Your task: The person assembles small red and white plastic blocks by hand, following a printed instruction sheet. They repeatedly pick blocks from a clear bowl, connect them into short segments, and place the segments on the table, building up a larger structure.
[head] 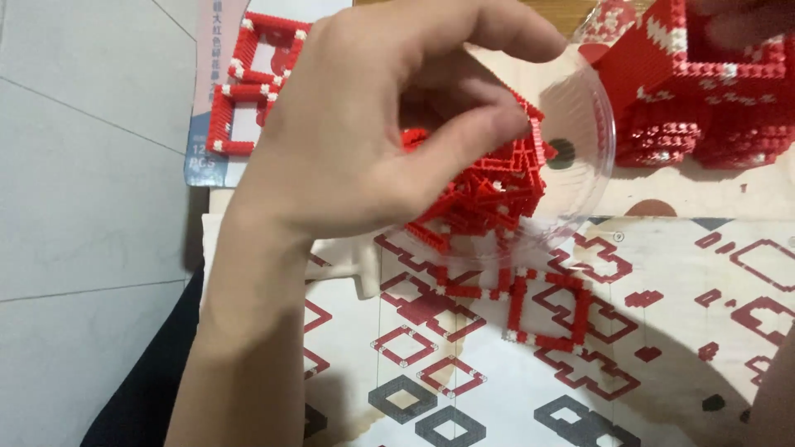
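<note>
My left hand (364,124) reaches in from the lower left over a clear round plastic dish (592,124). Its thumb and fingers are pinched together right on a heap of small red brick pieces (489,186) in the dish. Any piece between the fingertips is hidden. At the top right, blurred fingertips of my right hand (741,21) rest on a large red and white brick model (704,91); the grip itself is out of frame. A flat red brick frame (546,310) lies on the printed instruction sheet (679,273) just below the dish.
A second red brick frame (248,83) lies on a printed card at the top left. Grey floor tiles (83,207) fill the left side. A dark blurred shape (774,397) sits at the lower right edge.
</note>
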